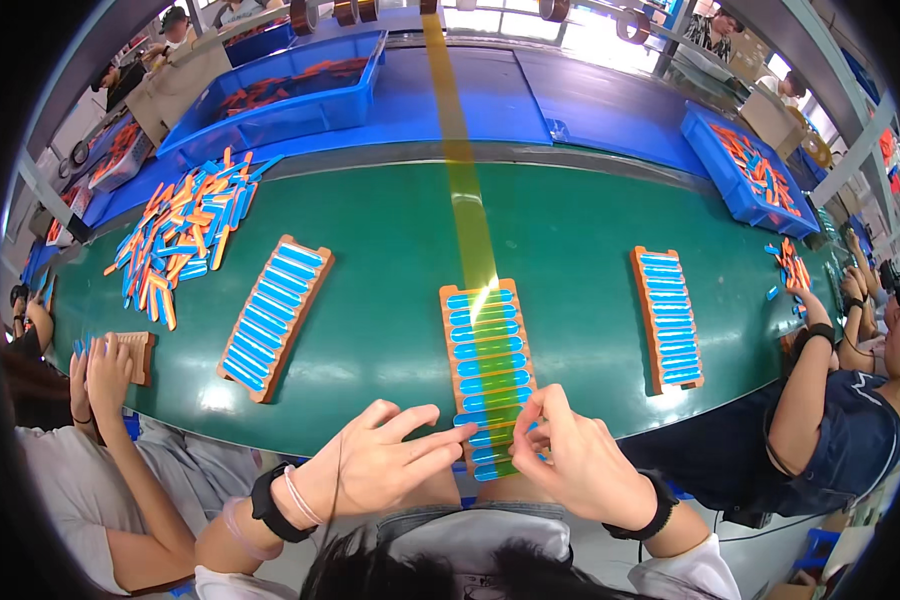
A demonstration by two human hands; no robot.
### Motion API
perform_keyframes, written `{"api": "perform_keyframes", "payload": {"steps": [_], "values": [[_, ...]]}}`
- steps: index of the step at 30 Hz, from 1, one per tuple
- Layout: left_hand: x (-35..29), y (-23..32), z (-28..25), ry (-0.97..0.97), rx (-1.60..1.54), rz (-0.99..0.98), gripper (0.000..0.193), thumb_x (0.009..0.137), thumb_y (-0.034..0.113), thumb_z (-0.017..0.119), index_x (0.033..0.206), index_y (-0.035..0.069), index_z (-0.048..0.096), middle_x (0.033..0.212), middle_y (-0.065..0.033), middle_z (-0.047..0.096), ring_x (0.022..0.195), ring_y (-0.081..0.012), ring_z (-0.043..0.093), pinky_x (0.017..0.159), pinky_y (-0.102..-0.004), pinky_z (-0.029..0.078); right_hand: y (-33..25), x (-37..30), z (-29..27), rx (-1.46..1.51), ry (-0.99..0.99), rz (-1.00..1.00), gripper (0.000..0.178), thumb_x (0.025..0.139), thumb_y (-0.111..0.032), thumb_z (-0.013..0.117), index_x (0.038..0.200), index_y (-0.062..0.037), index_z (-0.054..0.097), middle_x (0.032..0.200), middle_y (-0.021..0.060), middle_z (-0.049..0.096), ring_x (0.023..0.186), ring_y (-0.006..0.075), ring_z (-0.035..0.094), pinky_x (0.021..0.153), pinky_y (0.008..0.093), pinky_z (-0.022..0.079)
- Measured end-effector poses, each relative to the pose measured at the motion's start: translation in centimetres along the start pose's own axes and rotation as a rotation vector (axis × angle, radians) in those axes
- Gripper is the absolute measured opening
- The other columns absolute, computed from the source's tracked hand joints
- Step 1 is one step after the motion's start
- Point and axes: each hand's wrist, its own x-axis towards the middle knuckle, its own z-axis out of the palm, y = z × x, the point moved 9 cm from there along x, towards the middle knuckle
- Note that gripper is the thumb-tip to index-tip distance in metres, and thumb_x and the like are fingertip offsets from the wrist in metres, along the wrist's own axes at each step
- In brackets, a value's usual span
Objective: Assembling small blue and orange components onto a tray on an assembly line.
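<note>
In front of me an orange ridged tray [450, 345] carries a column of blue flat sticks with rounded ends [490, 362]. A strip of see-through yellow tape [462, 190] comes down from the far side and lies lengthwise over the sticks. My left hand [385, 455] is open, its fingers stretched out to the tray's left edge, fingertips at the ends of the lower sticks. At the tape's right edge, my right hand [570, 455] is closed with thumb and fingers curled together. Whatever lies between those fingertips is hidden.
Filled trays stand at left [276, 318] and right [668, 320] on the green table [380, 220]. A pile of blue and orange sticks [185, 230] lies far left. Blue bins [270, 125] [750, 170] stand behind. People work at both sides; a neighbour's hands [105, 375] hold a tray at left.
</note>
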Motion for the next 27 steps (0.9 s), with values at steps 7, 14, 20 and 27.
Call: {"api": "perform_keyframes", "payload": {"steps": [7, 14, 20, 27], "values": [[1.2, -1.8, 0.9, -0.134, -0.31, -0.156, 0.028, 0.068, -0.001, 0.049, 0.095, 0.006, 0.051, 0.105, -0.0003, 0.055, 0.097, -0.0205, 0.044, 0.074, -0.0311, 0.036, 0.1, 0.0, -0.2, 0.016, 0.023, -0.045, 0.022, 0.077, -0.002, 0.052, 0.088, -0.0009, 0.033, 0.068, 0.0149, 0.055, 0.06, 0.0256, 0.061, 0.048, 0.0329, 0.047], [1.7, -3.1, 1.4, -0.14, -0.671, -0.245, 0.034, 0.069, -0.008, 0.038, 0.098, 0.005, 0.048, 0.095, -0.0045, 0.054, 0.1, -0.0209, 0.042, 0.083, -0.0323, 0.033, 0.0, 0.2, -0.2, 0.039, -0.009, -0.027, 0.021, 0.078, -0.003, 0.052, 0.087, -0.001, 0.033, 0.069, 0.0152, 0.056, 0.061, 0.0259, 0.061, 0.05, 0.0334, 0.048], [3.2, -7.3, -0.5, 0.024, -0.832, -0.478, 0.027, 0.077, 0.0, 0.044, 0.104, 0.004, 0.044, 0.104, -0.0078, 0.051, 0.101, -0.0185, 0.045, 0.085, -0.0318, 0.035, -0.2, 0.2, -0.2, 0.042, -0.043, -0.015, 0.022, 0.078, -0.005, 0.052, 0.089, -0.0011, 0.032, 0.075, 0.0169, 0.054, 0.062, 0.027, 0.06, 0.052, 0.0345, 0.047], [8.2, -18.6, 2.5, 0.533, -1.406, -0.946, 0.037, 0.084, 0.019, 0.053, 0.109, -0.006, 0.042, 0.103, -0.014, 0.055, 0.097, -0.0182, 0.053, 0.086, -0.029, 0.041, -0.8, 0.3, 0.5, 0.02, -0.115, 0.034, 0.023, 0.08, -0.009, 0.052, 0.09, -0.0006, 0.034, 0.077, 0.0155, 0.056, 0.071, 0.0267, 0.062, 0.06, 0.034, 0.049]]}}
